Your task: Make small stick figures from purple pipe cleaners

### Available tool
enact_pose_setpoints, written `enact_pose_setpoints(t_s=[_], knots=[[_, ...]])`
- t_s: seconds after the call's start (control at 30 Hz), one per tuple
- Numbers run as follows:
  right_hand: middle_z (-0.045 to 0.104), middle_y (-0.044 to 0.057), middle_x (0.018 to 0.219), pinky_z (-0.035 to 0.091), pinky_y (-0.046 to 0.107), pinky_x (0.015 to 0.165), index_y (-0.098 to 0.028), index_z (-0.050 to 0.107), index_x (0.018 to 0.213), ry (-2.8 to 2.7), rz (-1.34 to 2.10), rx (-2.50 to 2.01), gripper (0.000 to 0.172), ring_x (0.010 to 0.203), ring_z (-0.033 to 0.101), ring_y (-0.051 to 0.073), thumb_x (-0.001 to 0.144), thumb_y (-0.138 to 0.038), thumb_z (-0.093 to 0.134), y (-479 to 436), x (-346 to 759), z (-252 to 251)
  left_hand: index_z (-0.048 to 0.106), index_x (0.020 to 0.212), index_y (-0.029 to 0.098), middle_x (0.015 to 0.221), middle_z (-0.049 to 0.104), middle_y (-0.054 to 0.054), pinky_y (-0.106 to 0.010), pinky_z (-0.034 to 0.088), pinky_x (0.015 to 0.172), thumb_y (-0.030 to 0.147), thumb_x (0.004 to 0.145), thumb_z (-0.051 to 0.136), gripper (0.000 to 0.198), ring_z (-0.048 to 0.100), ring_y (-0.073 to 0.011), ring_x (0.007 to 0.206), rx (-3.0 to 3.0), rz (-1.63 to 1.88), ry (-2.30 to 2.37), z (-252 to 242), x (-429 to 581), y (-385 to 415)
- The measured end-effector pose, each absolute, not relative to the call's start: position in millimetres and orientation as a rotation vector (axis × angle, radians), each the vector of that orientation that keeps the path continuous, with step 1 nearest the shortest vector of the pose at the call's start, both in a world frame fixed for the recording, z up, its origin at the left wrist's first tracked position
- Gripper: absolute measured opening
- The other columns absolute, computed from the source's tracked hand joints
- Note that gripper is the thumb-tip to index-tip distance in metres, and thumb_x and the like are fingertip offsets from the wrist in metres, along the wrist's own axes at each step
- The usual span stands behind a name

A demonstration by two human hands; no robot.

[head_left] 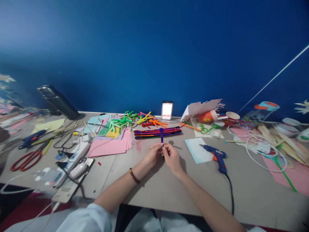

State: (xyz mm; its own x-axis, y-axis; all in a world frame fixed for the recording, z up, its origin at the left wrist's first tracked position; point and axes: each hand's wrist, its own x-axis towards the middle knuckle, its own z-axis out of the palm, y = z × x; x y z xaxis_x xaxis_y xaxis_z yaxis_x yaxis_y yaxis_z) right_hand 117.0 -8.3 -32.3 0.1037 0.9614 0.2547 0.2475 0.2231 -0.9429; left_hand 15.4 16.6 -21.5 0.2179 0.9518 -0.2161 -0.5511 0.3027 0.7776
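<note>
Both my hands meet at the middle of the table, fingertips pinched together. My left hand (154, 154) and my right hand (171, 156) grip a purple pipe cleaner (162, 137) between them. Its upper part stands upright above my fingers, with a small shaped end at the top. Its lower part is mostly hidden by my hands. Just beyond lies a bundle of pipe cleaners (147, 133) in purple, red and other dark colours, and the held piece overlaps it in view.
A glue gun (218, 158) rests on a pale card (196, 149) at right. Pink paper (111, 145), a power strip (74, 161), a phone (62, 193) and red-handled scissors (26, 161) lie left. Bent green pipe cleaners (122, 120) lie behind. A dark bottle (60, 103) leans near the blue wall.
</note>
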Motion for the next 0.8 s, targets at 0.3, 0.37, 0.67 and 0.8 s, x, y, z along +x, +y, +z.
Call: enact_pose_setpoints(t_s=[0.3,0.37,0.67,0.8], knots=[[0.057,0.000,0.060,0.043,0.026,0.056,-0.021,0.050,0.070,-1.261,0.978,-1.205,0.022,0.054,0.053,0.014,0.082,-0.040,0.051,-7.7,114.0,-36.3,0.066,0.074,0.011,0.052,0.047,0.004,-0.020,0.030,0.045,0.029,0.063,0.076,0.023,0.040,-0.0055,0.045,0.614,1.094,0.758,-24.5,12.7,18.3],[0.057,-0.001,0.059,0.042,0.026,0.054,-0.021,0.051,0.069,-1.186,1.084,-1.172,0.025,0.051,0.051,0.012,0.079,-0.044,0.055,-6.2,113.1,-37.1,0.065,0.077,0.012,0.049,0.044,0.005,-0.021,0.031,0.043,0.032,0.064,0.075,0.026,0.039,-0.0062,0.043,0.621,1.068,0.746,-24.0,12.1,17.9],[0.051,-0.004,0.055,0.036,0.023,0.049,-0.020,0.050,0.066,-0.781,1.572,-0.887,0.033,0.047,0.042,0.008,0.066,-0.047,0.069,-5.0,108.1,-34.5,0.065,0.081,0.012,0.043,0.044,0.007,-0.022,0.031,0.035,0.035,0.061,0.075,0.032,0.039,-0.0071,0.034,0.653,1.076,0.799,-19.3,9.8,20.3],[0.053,-0.004,0.056,0.037,0.023,0.050,-0.020,0.050,0.066,-0.881,1.486,-0.950,0.033,0.047,0.044,0.009,0.070,-0.049,0.066,-5.4,109.1,-36.7,0.066,0.083,0.013,0.043,0.044,0.007,-0.023,0.032,0.036,0.035,0.062,0.074,0.031,0.039,-0.0080,0.035,0.648,1.050,0.809,-17.2,9.9,18.7]])
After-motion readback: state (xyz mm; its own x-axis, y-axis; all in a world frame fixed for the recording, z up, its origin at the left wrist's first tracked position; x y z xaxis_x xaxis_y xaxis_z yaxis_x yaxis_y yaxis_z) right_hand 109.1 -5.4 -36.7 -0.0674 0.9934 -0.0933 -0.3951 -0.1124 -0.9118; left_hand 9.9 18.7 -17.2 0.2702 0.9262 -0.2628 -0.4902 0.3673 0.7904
